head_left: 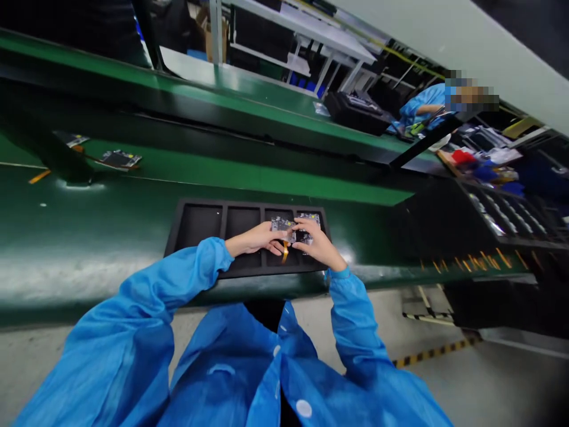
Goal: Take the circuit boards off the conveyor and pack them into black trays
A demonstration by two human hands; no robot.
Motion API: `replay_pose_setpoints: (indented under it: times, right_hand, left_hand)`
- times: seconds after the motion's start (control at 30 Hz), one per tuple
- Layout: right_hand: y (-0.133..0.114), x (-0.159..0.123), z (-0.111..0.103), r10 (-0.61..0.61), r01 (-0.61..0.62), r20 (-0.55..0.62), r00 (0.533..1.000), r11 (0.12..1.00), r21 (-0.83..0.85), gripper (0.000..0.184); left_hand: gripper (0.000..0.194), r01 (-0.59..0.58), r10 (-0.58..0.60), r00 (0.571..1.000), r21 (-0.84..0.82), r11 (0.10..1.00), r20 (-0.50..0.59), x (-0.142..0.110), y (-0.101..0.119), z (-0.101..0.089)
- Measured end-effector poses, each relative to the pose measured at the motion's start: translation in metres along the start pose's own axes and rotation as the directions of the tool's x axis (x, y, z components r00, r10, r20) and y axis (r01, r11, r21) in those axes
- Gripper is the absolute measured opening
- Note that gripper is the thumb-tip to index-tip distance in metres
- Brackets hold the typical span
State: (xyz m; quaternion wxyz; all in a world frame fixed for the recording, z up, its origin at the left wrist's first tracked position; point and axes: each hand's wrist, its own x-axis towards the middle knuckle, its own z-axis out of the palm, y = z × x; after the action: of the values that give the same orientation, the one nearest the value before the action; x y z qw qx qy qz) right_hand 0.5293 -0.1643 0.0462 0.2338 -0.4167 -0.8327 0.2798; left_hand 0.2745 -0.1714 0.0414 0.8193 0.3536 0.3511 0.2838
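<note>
A circuit board (281,224) is held by the left hand (256,238) above the third compartment from the left of a black tray (202,220). The left fingers are closed on the board, with the thumb laid over its lower edge and the other fingers curled below. An orange ribbon (285,254) is seen hanging from beneath the held board, toward the near side of the tray.

A second board (310,218) is seen at the rightmost compartment, partly covered by the right hand (320,246). The right fingers are bent and reached leftward, with a small gap left between forefinger and thumb; the fingertips are brought close to both boards, and whether either is gripped by them cannot be told. The two compartments on the left are partly crossed by the left forearm.

The tray is set on a green bench (111,228), near its front edge. Farther left, another board (120,159) is placed near a dark post (66,139). On the right, a row of orange strips (482,261) is spread along the bench. Across the bench, a black case (358,114) is placed beside a co-worker, by whom a blue sleeve (429,98) is worn.
</note>
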Motion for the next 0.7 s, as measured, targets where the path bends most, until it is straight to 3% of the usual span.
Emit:
replay_pose_setpoints:
  times: [0.27, 0.53, 0.6, 0.7]
  right_hand:
    - [0.015, 0.028, 0.000, -0.114, 0.136, 0.140, 0.984, 0.978, -0.160, 0.045]
    - [0.000, 0.049, 0.004, -0.004, 0.077, 0.190, 0.982, 0.922, -0.379, 0.046]
    - [-0.003, 0.049, 0.006, 0.003, 0.071, 0.181, 0.983, 0.914, -0.400, 0.043]
    - [-0.003, 0.048, 0.009, -0.008, 0.075, 0.160, 0.987, 0.906, -0.417, 0.037]
  left_hand:
    - [0.048, 0.030, -0.029, 1.000, 0.083, 0.996, -0.010, -0.001, 0.003, -0.005]
    - [0.096, 0.046, -0.012, 0.988, 0.215, 0.976, -0.156, -0.023, 0.022, -0.018]
    - [0.094, 0.024, 0.032, 0.983, 0.297, 0.954, -0.182, -0.027, 0.025, -0.026]
    - [0.072, -0.042, 0.149, 0.963, 0.418, 0.908, -0.226, -0.034, 0.031, -0.038]
